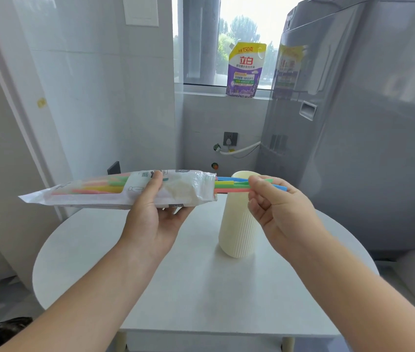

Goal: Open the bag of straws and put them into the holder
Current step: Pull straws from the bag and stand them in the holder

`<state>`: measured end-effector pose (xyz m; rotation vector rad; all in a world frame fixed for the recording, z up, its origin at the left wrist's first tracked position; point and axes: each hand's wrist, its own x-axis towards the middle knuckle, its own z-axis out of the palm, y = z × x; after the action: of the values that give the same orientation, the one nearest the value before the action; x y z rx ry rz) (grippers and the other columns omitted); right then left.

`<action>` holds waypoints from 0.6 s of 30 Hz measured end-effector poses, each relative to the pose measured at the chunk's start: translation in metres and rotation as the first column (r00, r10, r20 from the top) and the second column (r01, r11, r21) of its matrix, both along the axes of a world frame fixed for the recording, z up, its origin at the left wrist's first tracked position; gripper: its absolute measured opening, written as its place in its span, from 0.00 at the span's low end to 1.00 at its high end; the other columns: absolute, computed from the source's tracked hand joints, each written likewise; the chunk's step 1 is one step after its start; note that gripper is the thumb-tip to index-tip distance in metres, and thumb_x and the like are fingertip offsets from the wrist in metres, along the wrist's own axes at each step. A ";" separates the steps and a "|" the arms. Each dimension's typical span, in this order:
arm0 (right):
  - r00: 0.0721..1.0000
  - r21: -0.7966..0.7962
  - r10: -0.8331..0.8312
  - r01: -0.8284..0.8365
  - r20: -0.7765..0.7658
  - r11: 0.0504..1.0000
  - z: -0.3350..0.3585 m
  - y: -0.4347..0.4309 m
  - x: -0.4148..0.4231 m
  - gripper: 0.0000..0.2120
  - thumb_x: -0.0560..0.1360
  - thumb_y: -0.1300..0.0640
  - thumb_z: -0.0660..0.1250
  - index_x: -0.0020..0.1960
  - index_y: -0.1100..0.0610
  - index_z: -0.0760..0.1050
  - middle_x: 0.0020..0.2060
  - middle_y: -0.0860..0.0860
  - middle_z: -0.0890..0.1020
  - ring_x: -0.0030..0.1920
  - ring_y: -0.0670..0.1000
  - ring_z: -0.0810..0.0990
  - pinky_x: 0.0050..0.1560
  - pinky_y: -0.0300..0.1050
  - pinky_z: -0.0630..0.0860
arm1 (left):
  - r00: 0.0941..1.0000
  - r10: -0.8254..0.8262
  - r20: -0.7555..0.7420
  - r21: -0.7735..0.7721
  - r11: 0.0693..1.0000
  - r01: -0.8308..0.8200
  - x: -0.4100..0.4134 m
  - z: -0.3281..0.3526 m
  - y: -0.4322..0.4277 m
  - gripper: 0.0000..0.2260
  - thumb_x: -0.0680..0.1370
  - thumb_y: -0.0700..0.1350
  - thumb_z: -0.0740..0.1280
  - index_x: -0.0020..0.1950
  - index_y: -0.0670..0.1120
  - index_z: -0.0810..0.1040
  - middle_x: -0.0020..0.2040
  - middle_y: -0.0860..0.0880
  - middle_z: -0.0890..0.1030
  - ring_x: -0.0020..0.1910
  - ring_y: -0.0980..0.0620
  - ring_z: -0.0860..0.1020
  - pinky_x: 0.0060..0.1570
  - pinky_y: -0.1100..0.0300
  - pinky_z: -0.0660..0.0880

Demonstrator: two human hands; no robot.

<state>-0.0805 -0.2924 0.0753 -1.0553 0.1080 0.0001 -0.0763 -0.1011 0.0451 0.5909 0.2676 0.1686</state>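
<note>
straws (229, 186) pinched by right hand (275, 204), left hand (155, 212) gripping bag (94, 193)

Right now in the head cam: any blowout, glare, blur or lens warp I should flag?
Head view: the window behind the pouch is blown out to white; soft glare streaks the grey appliance; wide-angle warp bows the left wall edge and stretches both forearms. The bag, straws, holder and both hands, left and right, are fairly sharp; shadows on the table are faint.

Translucent white straw bag (115, 190), horizontal at centre-left, open at its right end; coloured straws (229, 185) protrude toward the upright cream ribbed holder (236, 224) at centre frame.
</note>
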 end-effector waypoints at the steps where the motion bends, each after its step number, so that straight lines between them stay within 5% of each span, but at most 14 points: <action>1: 1.000 0.035 -0.024 0.024 0.002 0.999 0.003 -0.003 0.002 0.04 0.76 0.65 0.72 0.43 0.60 0.80 0.36 0.54 0.81 0.29 0.45 0.77 0.31 0.34 0.76 | 1.000 0.004 0.001 -0.009 1.000 -0.004 0.000 0.001 0.000 0.21 0.78 0.47 0.74 0.70 0.44 0.78 0.63 0.41 0.84 0.58 0.43 0.85 0.56 0.39 0.82; 7: 0.991 0.259 -0.135 0.130 0.000 0.957 0.008 -0.005 0.006 0.07 0.75 0.61 0.73 0.44 0.58 0.75 0.29 0.49 0.75 0.28 0.45 0.72 0.29 0.33 0.72 | 1.000 0.006 0.013 -0.049 0.999 -0.006 0.000 0.001 -0.002 0.22 0.77 0.47 0.74 0.70 0.44 0.78 0.62 0.41 0.84 0.57 0.42 0.85 0.56 0.39 0.82; 14: 0.987 -0.030 -0.147 0.149 0.062 0.988 0.000 0.017 0.004 0.11 0.78 0.51 0.72 0.42 0.58 0.84 0.35 0.53 0.76 0.28 0.45 0.72 0.36 0.37 0.75 | 1.000 -0.025 0.012 -0.046 0.999 0.026 -0.002 0.001 -0.015 0.22 0.78 0.47 0.73 0.71 0.43 0.77 0.62 0.40 0.84 0.58 0.43 0.85 0.57 0.40 0.82; 18: 0.968 -0.140 -0.212 0.231 0.134 0.963 0.006 0.016 0.013 0.15 0.80 0.49 0.68 0.41 0.57 0.83 0.25 0.47 0.76 0.27 0.44 0.74 0.39 0.41 0.75 | 1.000 -0.029 0.001 -0.068 0.997 0.029 -0.002 0.001 -0.014 0.22 0.78 0.47 0.73 0.70 0.43 0.77 0.61 0.40 0.85 0.58 0.43 0.85 0.53 0.39 0.82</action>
<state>-0.0671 -0.2765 0.0812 -1.1908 0.1199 -0.2778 -0.0780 -0.1146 0.0458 0.5272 0.2635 0.1310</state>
